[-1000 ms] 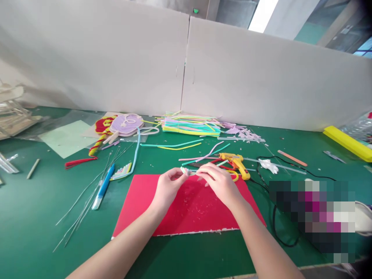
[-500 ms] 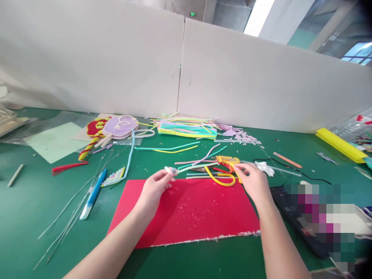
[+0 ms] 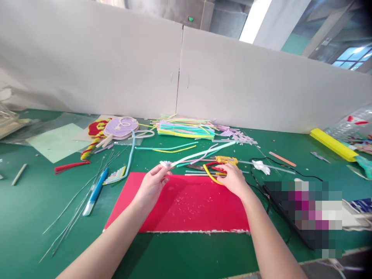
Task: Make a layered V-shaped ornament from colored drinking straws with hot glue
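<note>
My left hand [image 3: 154, 178] pinches a small pale, multicoloured bundle, from which a long pale green pipe cleaner [image 3: 206, 152] points up and right. My right hand [image 3: 235, 182] is curled over the handles of the scissors [image 3: 209, 175], which have yellow and red grips and dark blades; the fingers partly hide the handles. Just behind that hand lies a yellow glue gun [image 3: 225, 159]. Under both hands is a red board [image 3: 186, 205] with whitish specks and a frayed front edge. Loose pink, purple and teal pipe cleaners lie around the scissors.
A stack of pastel pipe cleaners [image 3: 186, 130] lies at the back, purple clippings [image 3: 242, 136] beside it. To the left are a purple fan-shaped piece [image 3: 120, 128], a blue pen [image 3: 95, 192] and thin wires. A dark phone-like device [image 3: 283, 209], partly pixelated, lies right.
My right hand has moved left from near the glue gun onto the scissors' handles. The long pipe cleaner's free end has swung up and away, clear of my right hand.
</note>
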A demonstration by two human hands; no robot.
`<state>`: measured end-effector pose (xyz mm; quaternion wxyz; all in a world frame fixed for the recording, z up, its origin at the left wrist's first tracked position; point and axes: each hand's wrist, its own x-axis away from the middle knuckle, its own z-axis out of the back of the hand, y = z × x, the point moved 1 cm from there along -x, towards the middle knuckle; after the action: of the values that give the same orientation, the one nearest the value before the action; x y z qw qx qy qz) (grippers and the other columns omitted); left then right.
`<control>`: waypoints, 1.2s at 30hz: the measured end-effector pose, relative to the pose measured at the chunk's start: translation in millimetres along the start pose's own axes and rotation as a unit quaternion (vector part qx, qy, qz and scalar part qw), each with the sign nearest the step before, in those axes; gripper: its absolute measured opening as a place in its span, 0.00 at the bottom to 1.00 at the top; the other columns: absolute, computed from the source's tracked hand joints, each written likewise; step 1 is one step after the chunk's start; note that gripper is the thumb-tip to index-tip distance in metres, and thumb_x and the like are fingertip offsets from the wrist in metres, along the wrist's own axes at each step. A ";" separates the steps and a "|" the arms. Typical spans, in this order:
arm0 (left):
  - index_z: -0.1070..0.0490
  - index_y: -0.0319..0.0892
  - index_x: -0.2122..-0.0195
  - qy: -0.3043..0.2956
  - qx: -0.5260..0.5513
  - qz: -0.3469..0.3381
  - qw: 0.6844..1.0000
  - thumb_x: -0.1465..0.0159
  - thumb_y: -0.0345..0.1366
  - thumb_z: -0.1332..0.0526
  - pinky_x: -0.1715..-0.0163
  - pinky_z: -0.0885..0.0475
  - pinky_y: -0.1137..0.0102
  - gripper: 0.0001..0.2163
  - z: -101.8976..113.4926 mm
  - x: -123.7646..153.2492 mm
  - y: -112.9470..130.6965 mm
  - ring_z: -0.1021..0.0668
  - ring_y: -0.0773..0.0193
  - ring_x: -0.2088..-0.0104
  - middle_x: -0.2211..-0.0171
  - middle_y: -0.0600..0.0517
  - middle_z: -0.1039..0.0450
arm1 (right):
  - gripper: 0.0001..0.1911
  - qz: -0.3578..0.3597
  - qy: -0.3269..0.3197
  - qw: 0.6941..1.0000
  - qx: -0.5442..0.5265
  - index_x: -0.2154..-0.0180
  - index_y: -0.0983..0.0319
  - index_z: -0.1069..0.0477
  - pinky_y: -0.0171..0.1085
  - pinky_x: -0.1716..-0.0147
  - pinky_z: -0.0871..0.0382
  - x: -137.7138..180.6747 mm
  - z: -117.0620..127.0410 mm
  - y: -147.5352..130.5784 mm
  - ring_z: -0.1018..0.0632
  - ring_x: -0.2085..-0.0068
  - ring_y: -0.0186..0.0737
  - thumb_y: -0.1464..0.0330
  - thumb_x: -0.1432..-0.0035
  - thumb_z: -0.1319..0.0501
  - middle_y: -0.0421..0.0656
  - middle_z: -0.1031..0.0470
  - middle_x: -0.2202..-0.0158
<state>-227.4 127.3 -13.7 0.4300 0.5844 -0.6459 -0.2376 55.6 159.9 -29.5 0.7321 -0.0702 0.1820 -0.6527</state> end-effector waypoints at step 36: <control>0.24 0.41 0.73 0.066 -0.357 -0.200 0.910 0.48 0.44 0.36 0.63 0.35 0.71 0.11 19.4 -25.7 12.2 0.23 0.57 0.63 0.69 0.49 0.21 | 0.26 -0.124 -0.034 0.793 -0.596 0.79 0.58 0.50 0.28 0.92 0.53 7.2 -9.1 -32.4 0.47 0.91 0.25 0.48 0.51 0.39 0.27 0.50 0.89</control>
<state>-251.5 150.6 -21.0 0.5954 0.5231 -0.3575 -0.4941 22.8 149.6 -28.2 0.4637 -0.5367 0.4993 -0.4977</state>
